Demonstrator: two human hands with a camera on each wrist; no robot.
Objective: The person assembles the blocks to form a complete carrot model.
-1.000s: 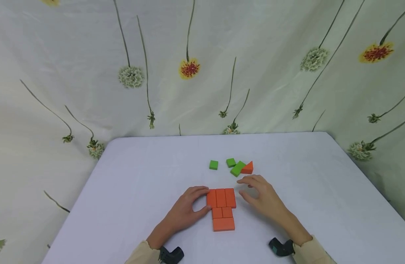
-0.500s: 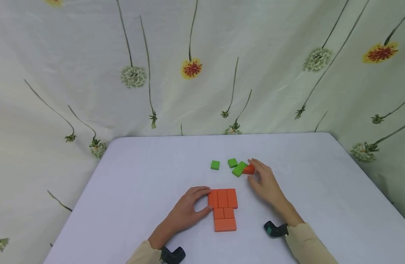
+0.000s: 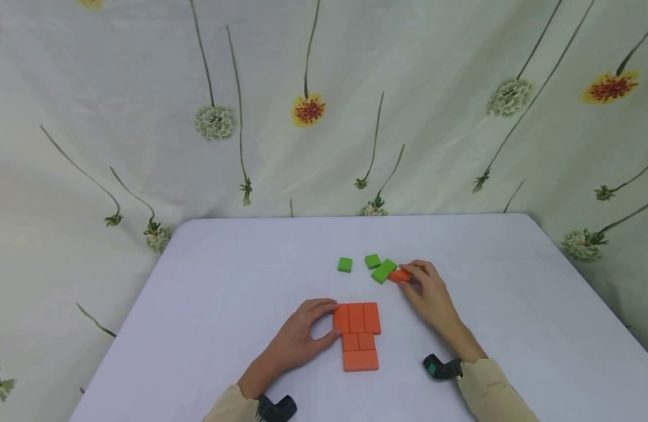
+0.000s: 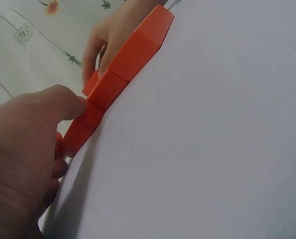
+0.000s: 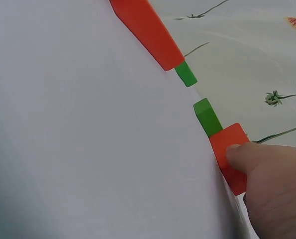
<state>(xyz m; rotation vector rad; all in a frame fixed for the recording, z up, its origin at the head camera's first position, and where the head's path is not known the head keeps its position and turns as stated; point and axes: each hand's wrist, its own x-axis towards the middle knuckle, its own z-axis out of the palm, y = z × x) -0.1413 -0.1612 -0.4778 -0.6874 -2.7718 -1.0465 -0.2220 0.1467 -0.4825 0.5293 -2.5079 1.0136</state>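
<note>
Several orange blocks (image 3: 356, 319) lie flat and tightly together on the table in the head view: upright pieces in the far row, two small ones below, a wide one nearest. My left hand (image 3: 299, 334) holds the leftmost upright block (image 3: 341, 319) between a fingertip at its far corner and the thumb at its near corner. Up and to the right, my right hand (image 3: 433, 296) pinches an orange triangular block (image 3: 397, 276) between thumb and fingers. This block looks tilted, with its face towards the right wrist view and the thumb (image 5: 236, 155) on it.
A green oblong block (image 3: 384, 271) lies beside the triangular block. Two green square blocks, one left (image 3: 345, 265) and one nearer (image 3: 373, 261), lie along the same far row. A flower-printed cloth (image 3: 434, 117) hangs behind the white table (image 3: 239, 264).
My right hand has moved up and right from beside the orange blocks to the triangular block, grasped it and tipped it up. My left hand has stayed at the orange blocks.
</note>
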